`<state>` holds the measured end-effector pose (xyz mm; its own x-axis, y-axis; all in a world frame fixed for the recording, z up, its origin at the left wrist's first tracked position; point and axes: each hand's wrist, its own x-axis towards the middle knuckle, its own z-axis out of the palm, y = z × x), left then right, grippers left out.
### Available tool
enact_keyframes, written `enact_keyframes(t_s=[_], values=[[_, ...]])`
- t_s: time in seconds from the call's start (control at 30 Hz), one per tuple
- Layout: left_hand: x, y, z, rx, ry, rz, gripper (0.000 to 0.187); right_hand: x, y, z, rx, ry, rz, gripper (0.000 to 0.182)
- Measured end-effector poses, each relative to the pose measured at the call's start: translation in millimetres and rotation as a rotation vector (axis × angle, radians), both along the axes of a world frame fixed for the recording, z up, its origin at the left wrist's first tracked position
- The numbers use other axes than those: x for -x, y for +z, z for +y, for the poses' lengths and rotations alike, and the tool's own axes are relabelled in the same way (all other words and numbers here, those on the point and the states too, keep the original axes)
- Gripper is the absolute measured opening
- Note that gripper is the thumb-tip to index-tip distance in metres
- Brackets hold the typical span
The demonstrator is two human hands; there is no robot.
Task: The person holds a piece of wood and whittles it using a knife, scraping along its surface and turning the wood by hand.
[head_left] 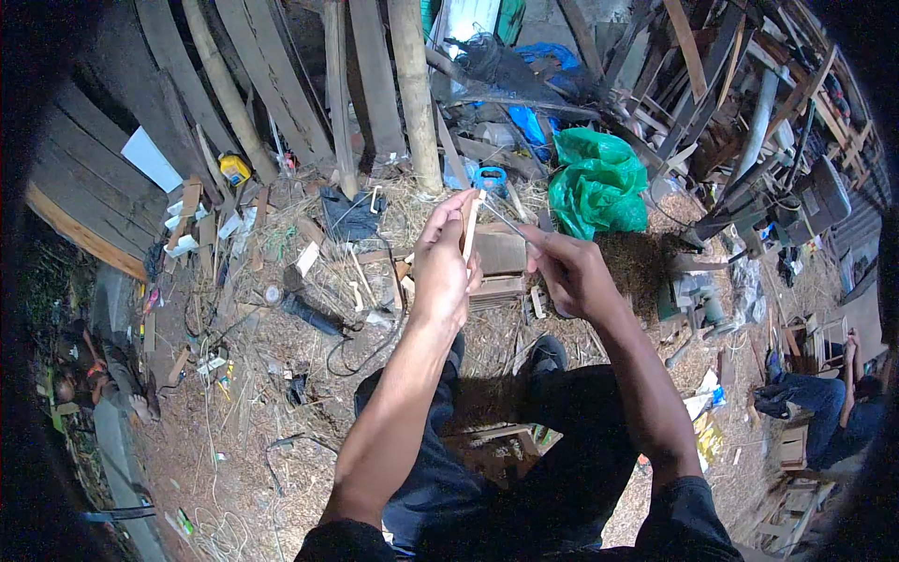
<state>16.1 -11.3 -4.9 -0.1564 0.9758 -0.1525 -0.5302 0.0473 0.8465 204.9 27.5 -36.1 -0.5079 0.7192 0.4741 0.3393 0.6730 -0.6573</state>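
My left hand (442, 272) is raised over the ground and closed around a narrow pale wood strip (472, 223), which stands nearly upright with its top end showing past the fingertips. From the other side my right hand (576, 273) grips a thin metal tool (504, 217). That tool slants up and left, and its tip lies right by the upper end of the strip. The handle is hidden in my fingers, so I cannot tell its exact kind. Below both hands sits a low wooden block (499, 253) on the shavings.
A green plastic bag (599, 183) and a blue-handled tool (490, 178) lie ahead. To the left are a corded power tool (314, 314) and a yellow tape measure (234, 170). Scrap timber (721, 75) leans at back right. A seated person (833, 412) is far right, another person (84, 365) far left.
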Motion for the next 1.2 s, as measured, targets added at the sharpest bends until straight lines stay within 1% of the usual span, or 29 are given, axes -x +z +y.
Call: enact_keyframes(t_s=[0.2, 0.3, 0.43, 0.5, 0.53, 0.63, 0.73, 0.8, 0.87, 0.9, 1.0, 1.03, 1.13, 1.2], values=[[-2, 1, 1, 0.009, 0.025, -0.049, 0.032, 7, 2, -3, 0.023, -0.089, -0.037, 0.039], [-3, 3, 0, 0.011, 0.036, 0.115, 0.032, 9, -1, -4, -0.021, -0.156, -0.042, 0.036], [0, -2, -1, -0.01, 0.008, 0.18, 0.032, 11, -7, -8, -0.094, -0.16, 0.023, 0.032], [-1, -1, -2, -0.011, 0.033, 0.233, 0.032, 7, -7, -6, -0.02, -0.096, 0.019, 0.03], [0, 0, -2, -0.012, 0.005, 0.238, 0.032, 5, -7, -5, 0.016, -0.061, 0.019, 0.029], [3, 3, 0, -0.004, -0.052, 0.229, 0.032, -11, 2, -1, 0.575, 0.105, 0.194, 0.028], [4, 4, 4, 0.013, -0.072, 0.134, 0.032, -10, 13, 1, 0.645, 0.103, 0.336, 0.03], [13, 0, 6, 0.014, -0.125, 0.05, 0.031, -2, 4, 0, 0.501, 0.065, 0.356, 0.026], [14, -3, 7, 0.018, -0.124, -0.005, 0.032, 2, -6, 4, 0.362, 0.04, 0.337, 0.026], [13, 0, 7, 0.021, -0.116, -0.025, 0.033, 1, -6, 6, 0.242, 0.01, 0.227, 0.027], [9, 2, 8, 0.035, -0.094, -0.041, 0.035, 6, 0, 3, 0.092, -0.081, 0.097, 0.029], [8, 2, 8, 0.04, -0.086, -0.039, 0.035, 9, 2, 1, 0.073, -0.137, 0.061, 0.029], [3, 3, 11, 0.073, -0.045, 0.01, 0.035, 14, 5, 0, 0.019, -0.175, 0.013, 0.025], [2, -1, 13, 0.063, -0.046, 0.021, 0.034, 15, 0, 2, -0.004, -0.211, -0.011, 0.027]])
